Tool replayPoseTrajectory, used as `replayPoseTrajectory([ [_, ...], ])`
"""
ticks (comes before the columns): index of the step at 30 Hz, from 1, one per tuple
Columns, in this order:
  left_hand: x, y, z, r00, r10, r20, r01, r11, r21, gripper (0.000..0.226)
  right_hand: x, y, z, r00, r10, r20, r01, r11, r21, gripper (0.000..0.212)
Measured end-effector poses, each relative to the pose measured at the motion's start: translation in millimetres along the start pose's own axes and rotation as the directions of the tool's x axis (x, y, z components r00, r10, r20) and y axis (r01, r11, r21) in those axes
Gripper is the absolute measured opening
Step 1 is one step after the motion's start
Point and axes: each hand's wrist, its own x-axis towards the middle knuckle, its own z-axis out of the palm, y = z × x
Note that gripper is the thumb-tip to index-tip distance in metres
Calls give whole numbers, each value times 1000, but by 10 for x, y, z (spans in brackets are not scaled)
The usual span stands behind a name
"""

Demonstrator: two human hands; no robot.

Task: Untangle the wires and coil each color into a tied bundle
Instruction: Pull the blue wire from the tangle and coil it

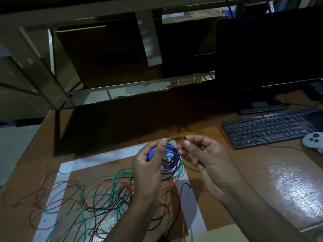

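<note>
Hands are working above the middle of the brown wooden counter [227,154], and the tying step looks to be under way. The left hand [150,165] is curling its fingers round the coiled blue wire bundle [167,159], thumb pressing up at the top of the loops. The right hand [201,154] is pinching a thin dark tie strip [176,138] between thumb and forefinger, its small head sitting just at the fingertips.

The strip is spanning the gap between the two thumbs, right over the top of the coil, so the bundle is hanging just below and left of that pinch. To do this well, the left hand should be keeping the loops squeezed flat while the strip is going round all of them, and only them: a green strand is riding along with the blue loops and looks worth shedding first.

Below, the loose tangle of red, green and black wires [104,198] is sprawling over the white taped rectangle [66,170] toward the counter's near-left corner, not yet sorted.
</note>
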Motion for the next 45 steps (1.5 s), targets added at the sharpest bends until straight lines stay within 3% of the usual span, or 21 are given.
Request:
replayPoseTrajectory([
  [22, -50, 33, -4, 1000, -10, 4, 10, 1000, -12, 30, -25, 3, 16, 1000, 23, -4, -23, 1000, 7, 19],
  [45, -64, 46, 20, 1000, -19, -2, 19, 999, -32, 16, -34, -5, 12, 1000, 16, -2, -16, 1000, 3, 20],
])
